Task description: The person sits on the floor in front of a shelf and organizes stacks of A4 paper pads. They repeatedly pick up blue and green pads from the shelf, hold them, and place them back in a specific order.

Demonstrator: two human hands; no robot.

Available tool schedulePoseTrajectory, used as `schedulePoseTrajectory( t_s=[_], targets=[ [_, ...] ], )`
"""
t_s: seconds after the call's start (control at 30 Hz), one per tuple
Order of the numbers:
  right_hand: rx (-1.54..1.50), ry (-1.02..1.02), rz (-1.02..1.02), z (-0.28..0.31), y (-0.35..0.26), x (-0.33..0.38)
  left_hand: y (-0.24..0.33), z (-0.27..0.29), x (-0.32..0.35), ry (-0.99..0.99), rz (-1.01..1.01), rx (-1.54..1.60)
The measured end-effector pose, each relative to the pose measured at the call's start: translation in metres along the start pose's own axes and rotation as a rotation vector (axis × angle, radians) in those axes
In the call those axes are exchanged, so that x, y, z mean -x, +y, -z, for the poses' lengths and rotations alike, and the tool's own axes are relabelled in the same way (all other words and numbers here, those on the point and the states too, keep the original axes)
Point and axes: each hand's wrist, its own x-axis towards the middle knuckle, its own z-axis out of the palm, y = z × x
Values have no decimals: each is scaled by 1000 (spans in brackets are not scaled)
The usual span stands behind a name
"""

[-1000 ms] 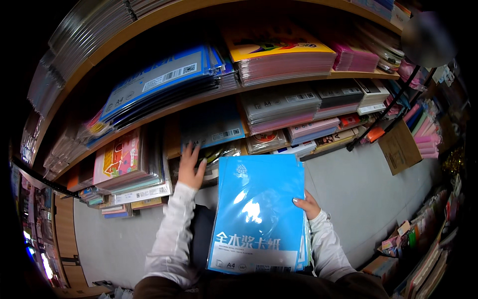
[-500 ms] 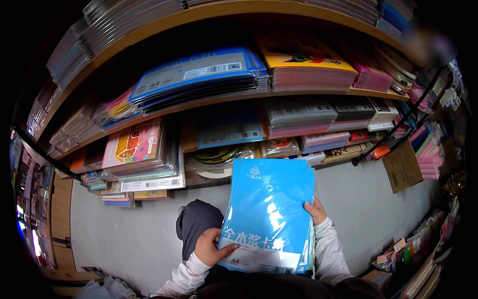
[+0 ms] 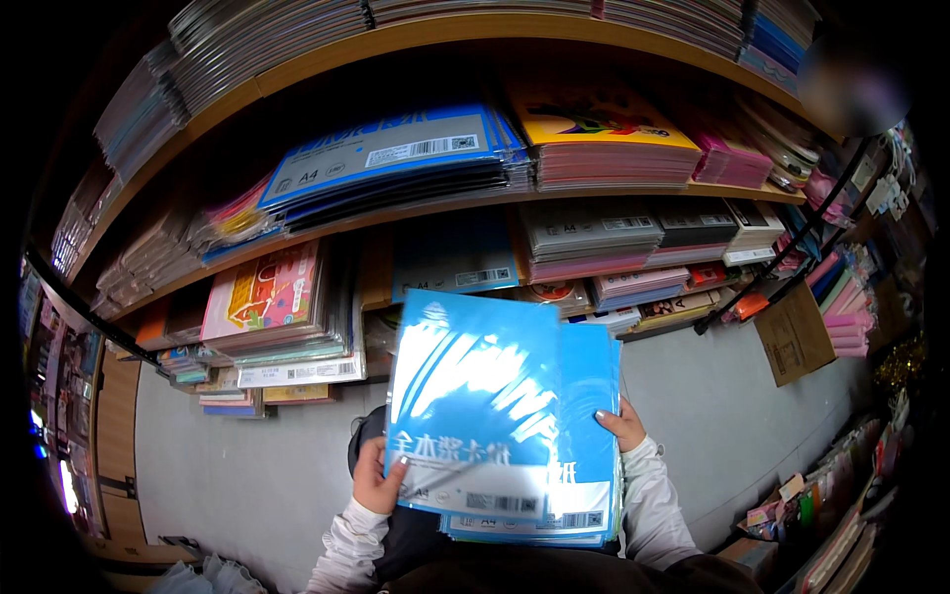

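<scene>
**A:** What are the hands holding?

**B:** A stack of glossy blue paper packs (image 3: 500,416), shrink-wrapped, with white streaks and a white label strip along the bottom. It is held upright in front of the chest. The left hand (image 3: 379,477) has its fingers clamped on the lower left edge; the right hand (image 3: 621,424) grips the right edge, fingertips curled over the front.

**A:** And around it?

**B:** Wooden shelves (image 3: 416,213) behind hold flat piles of paper: blue packs (image 3: 396,163), a yellow-topped pile (image 3: 599,134) and grey packs (image 3: 594,233). A brown cardboard piece (image 3: 792,337) leans at the right. The stack hides part of the lower shelf.
</scene>
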Motion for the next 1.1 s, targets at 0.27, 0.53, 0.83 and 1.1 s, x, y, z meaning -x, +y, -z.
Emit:
schedulePoseTrajectory(
  t_s=[0.27,0.53,0.83,1.1],
  targets=[
    [-36,3,-51,-8,-7,0,-41,32,-56,133,36,164],
    [-32,6,-60,-10,-13,1,-35,20,-177,98,54,-62],
    [-75,15,-61,-8,-10,1,-5,-14,-202,228,-345,-852],
    [-58,15,-72,-3,-3,-6,5,-17,-184,-222,-405,-1187]
  ],
)
